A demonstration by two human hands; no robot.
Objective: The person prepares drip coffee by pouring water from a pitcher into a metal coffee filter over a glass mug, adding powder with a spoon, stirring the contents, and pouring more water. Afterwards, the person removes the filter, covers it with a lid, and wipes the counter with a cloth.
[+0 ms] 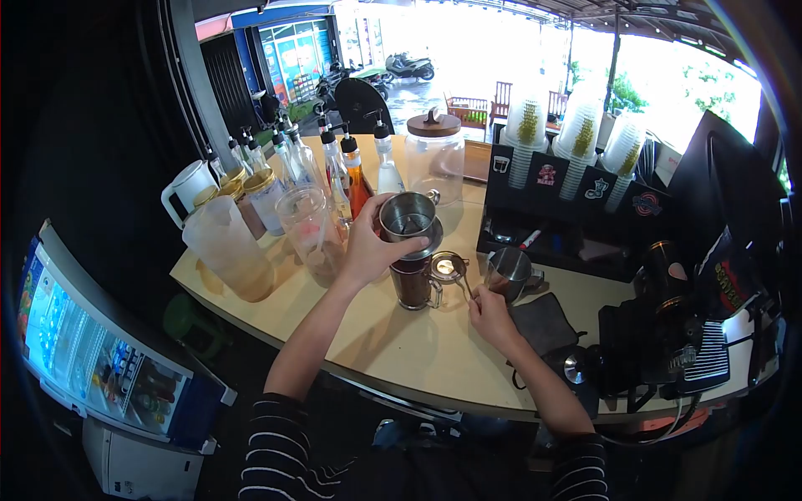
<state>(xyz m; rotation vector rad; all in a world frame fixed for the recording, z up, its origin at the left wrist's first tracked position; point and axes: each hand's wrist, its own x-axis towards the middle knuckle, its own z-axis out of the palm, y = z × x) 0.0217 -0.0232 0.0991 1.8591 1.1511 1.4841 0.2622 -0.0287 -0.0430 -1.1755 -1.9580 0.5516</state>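
My left hand (368, 250) is closed round a metal drip coffee filter (407, 215), with the thumb across its near side. Directly below the filter is a glass mug (412, 288) of dark liquid, its handle towards the right. Whether the filter rests on the mug's rim, I cannot tell. My right hand (491, 316) pinches the thin handle of a round metal tool (449, 265), whose shiny head lies beside the mug; its exact kind is unclear. Just behind the right hand stands a metal pitcher (508, 271).
Left of the mug stand a plastic jug (230, 250), a clear pitcher (307, 230) and several pump bottles (355, 171). A lidded jar (434, 159) is behind. To the right are a dark cloth (547, 321), a cup rack (568, 200) and a black machine (647, 342).
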